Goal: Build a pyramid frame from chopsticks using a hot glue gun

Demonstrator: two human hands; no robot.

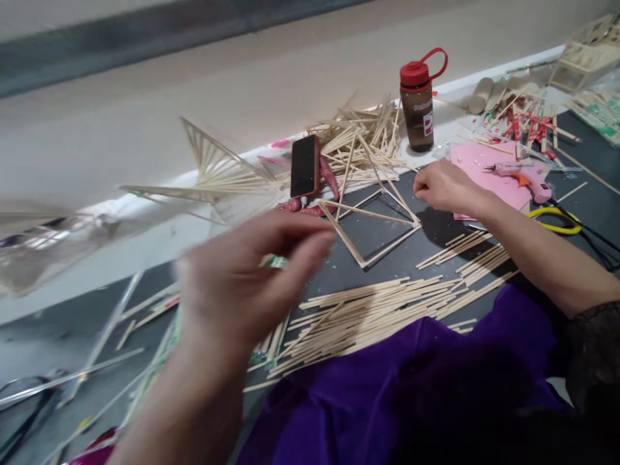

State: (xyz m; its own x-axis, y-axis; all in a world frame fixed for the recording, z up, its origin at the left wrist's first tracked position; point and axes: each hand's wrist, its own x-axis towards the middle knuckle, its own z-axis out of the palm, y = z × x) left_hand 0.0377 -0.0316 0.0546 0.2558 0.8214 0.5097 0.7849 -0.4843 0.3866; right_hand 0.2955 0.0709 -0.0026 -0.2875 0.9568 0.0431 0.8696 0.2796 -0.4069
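Observation:
My left hand is raised close to the camera, blurred by motion, thumb and forefinger brought together in a pinch. Anything between those fingertips is too small or blurred to make out. My right hand is closed with its fingers curled in, above the table beside the pink sheet; whatever it may hold is hidden. Between the hands stands a frame of thin wooden sticks, with a square base and sticks rising to a point. Loose wooden sticks lie in a spread in front of it.
Behind the frame are a phone, a heap of sticks and a red-capped bottle. A pink glue gun lies on a pink sheet, near a yellow-handled tool. At left are a fan-like stick model and scissors.

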